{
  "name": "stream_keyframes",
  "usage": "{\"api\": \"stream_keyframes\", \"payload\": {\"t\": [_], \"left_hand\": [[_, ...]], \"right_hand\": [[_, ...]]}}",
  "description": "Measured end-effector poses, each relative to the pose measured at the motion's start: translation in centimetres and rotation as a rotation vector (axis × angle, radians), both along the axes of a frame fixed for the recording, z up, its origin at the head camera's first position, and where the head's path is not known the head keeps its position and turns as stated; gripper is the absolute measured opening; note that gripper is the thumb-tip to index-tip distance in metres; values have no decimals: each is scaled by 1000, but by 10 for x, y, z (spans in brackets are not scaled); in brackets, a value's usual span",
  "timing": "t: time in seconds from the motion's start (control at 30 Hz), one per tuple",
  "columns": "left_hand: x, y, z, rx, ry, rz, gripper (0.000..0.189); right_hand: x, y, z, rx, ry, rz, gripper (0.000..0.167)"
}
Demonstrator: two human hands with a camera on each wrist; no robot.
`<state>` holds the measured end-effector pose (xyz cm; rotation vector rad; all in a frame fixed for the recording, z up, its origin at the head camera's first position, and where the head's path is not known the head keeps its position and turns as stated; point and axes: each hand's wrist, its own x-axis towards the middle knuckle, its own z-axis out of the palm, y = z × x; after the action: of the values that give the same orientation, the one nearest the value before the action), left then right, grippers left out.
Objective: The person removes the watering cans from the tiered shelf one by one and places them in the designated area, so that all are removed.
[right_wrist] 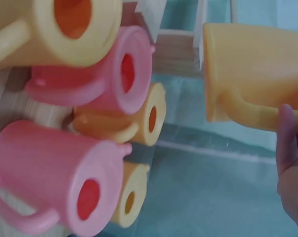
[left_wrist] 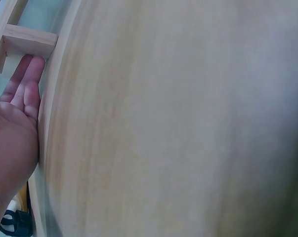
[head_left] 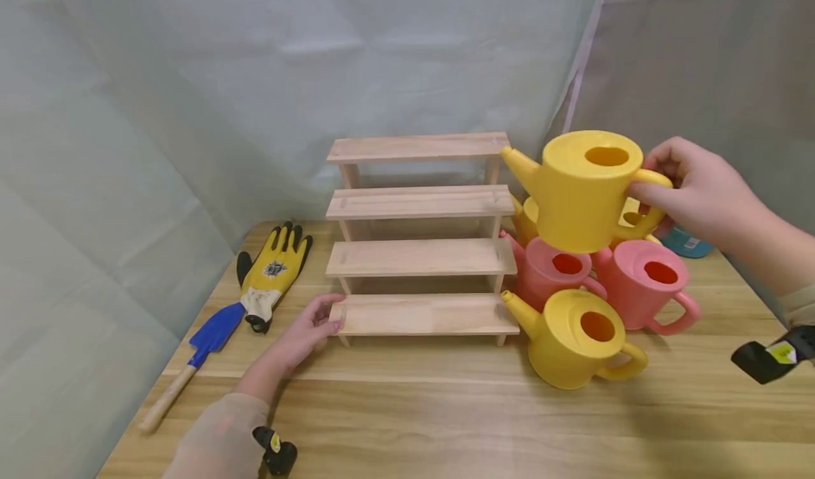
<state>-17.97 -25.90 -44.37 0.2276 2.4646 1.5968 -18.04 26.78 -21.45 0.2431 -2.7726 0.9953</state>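
Observation:
My right hand (head_left: pixel 690 185) grips the handle of a yellow watering can (head_left: pixel 582 192), held up off the table with its spout toward the left. In the right wrist view, the held watering can (right_wrist: pixel 257 69) appears at the upper right. My left hand (head_left: pixel 312 330) holds the left end of the lowest board of a four-tier wooden shelf (head_left: pixel 420 314). In the left wrist view, fingers (left_wrist: pixel 32 74) reach beneath that board, against its support. Below the raised can, a yellow watering can (head_left: pixel 569 344) stands on the table beside the shelf's right end.
Behind the front can stand two pink watering cans (head_left: pixel 637 288), with more yellow ones (right_wrist: pixel 151 118) further back, partly hidden. A teal object (head_left: pixel 688 243) sits at the back right. Left of the shelf lie a yellow-and-black glove (head_left: pixel 274 270) and a blue trowel (head_left: pixel 216 329). Grey curtains (head_left: pixel 305 61) hang behind.

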Motion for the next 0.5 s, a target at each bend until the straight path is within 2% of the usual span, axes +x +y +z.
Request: {"api": "stream_keyframes", "payload": {"t": [0.33, 0.5], "left_hand": [[2, -1, 0, 4, -1, -8, 55], [1, 0, 0, -4, 11, -11, 54]], "right_hand": [[14, 42, -11, 61, -100, -13, 29], [23, 71, -25, -15, -88, -3, 18]]}}
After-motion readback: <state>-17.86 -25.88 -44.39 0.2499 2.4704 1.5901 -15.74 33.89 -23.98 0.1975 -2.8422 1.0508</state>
